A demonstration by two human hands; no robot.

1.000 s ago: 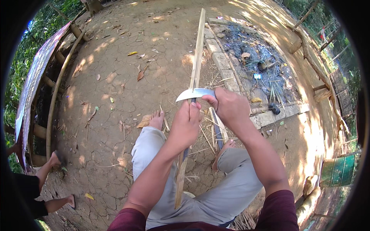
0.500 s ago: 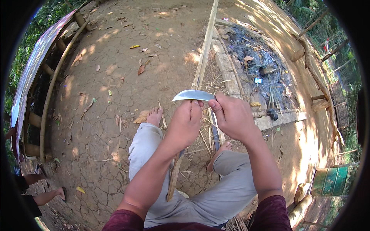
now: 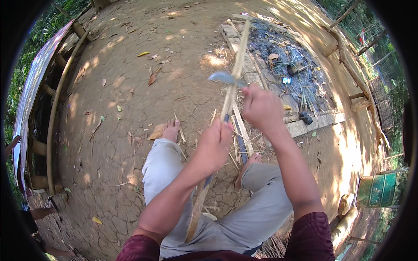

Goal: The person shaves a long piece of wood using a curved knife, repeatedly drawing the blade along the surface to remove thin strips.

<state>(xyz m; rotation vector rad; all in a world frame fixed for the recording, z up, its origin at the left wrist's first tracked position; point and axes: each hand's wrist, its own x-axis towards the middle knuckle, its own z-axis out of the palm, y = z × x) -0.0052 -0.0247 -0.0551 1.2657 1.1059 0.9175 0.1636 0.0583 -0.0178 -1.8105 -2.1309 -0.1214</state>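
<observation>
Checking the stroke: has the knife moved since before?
Yes: the knife moved forward; lower in view than the blue packet before, now about level with it.

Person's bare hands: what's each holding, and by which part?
The left hand grips the long pale wooden strip partway along its length; the right hand holds the curved silvery metal knife by its handle end.

One knife (image 3: 223, 78), two maroon sleeves (image 3: 310, 235), one green drum (image 3: 375, 191).

Short maroon sleeves (image 3: 310, 237) show fine ribbing; the trousers (image 3: 263, 198) are pale grey; the feet (image 3: 171, 131) are bare.
</observation>
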